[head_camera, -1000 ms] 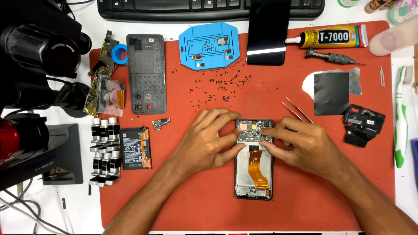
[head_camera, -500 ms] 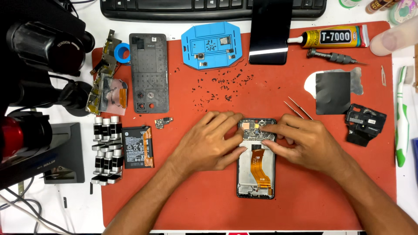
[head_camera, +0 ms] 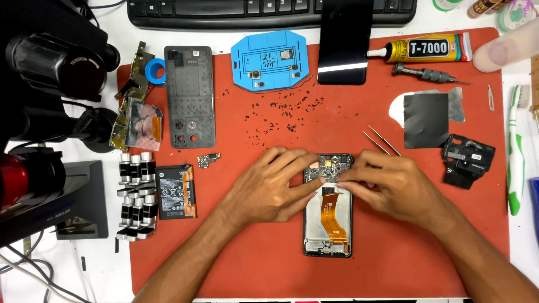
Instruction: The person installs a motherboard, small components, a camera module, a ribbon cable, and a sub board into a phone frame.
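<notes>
Item: opened phone [head_camera: 328, 224], back cover off, lying lengthwise on the red mat [head_camera: 236, 269] near its lower middle. An orange flex cable [head_camera: 331, 216] is running down the phone's open middle, and the circuit board [head_camera: 331, 165] is sitting at its top end.

We are resting our left hand [head_camera: 266, 188] on the mat just left of the phone, its fingers [head_camera: 306, 182] reaching over the frame's upper left edge and touching the board area. Its grip is loose and part-curled; we cannot tell whether it is pinching anything.

We are laying our right hand [head_camera: 393, 185] over the phone's upper right side, its fingertips [head_camera: 345, 179] pressing together at the board's lower edge. The grip is nearly closed there, though what it is holding, if anything, is too small to tell.

Nearby lots on the mat:
- tweezers [head_camera: 382, 141], lying just above the right hand
- grey back cover [head_camera: 190, 95], upper left
- blue fixture plate [head_camera: 269, 60], at the top
- dark phone screen [head_camera: 343, 42], beside the blue plate
- glue tube [head_camera: 426, 49], upper right
- screwdriver [head_camera: 426, 73], under the tube
- battery [head_camera: 174, 192], well left of the left hand
- scattered black screws [head_camera: 281, 109], between the plate and our hands

A keyboard [head_camera: 269, 11] is sitting on the table above the mat.
</notes>
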